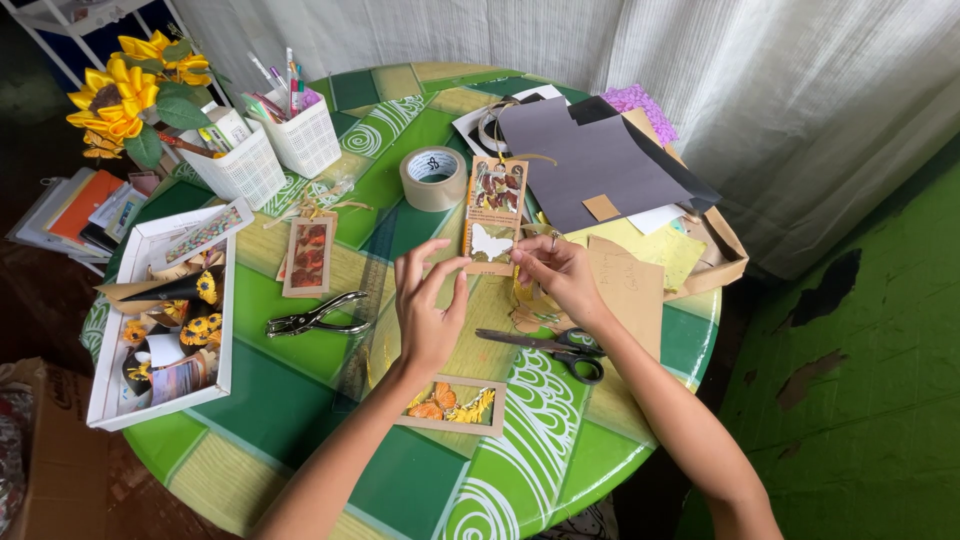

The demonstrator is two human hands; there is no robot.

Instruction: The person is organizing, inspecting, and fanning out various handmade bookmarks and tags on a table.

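Nearest the camera, on the round green patterned table, lies a small brown card frame showing orange butterfly and yellow leaf shapes, just below the left wrist. Beside it, under the right forearm, rest dark-handled scissors, and to the left a metal hole punch.

Above these, both hands meet on an upright brown paper bookmark with a white butterfly cut-out near its lower end and pressed leaves above. The left hand pinches the bookmark's lower left corner between thumb and fingers; the right hand grips the lower right edge with its fingertips closed on it.

Left of the hands, a second decorated bookmark lies flat, and a white tray holds paper sunflowers and craft scraps. Behind the held bookmark sits a roll of brown packing tape; to its right, dark grey card sheets overlap yellow and brown paper.

Farther back stand two white baskets with pens and supplies, yellow paper sunflowers beside them, and a pale curtain behind.
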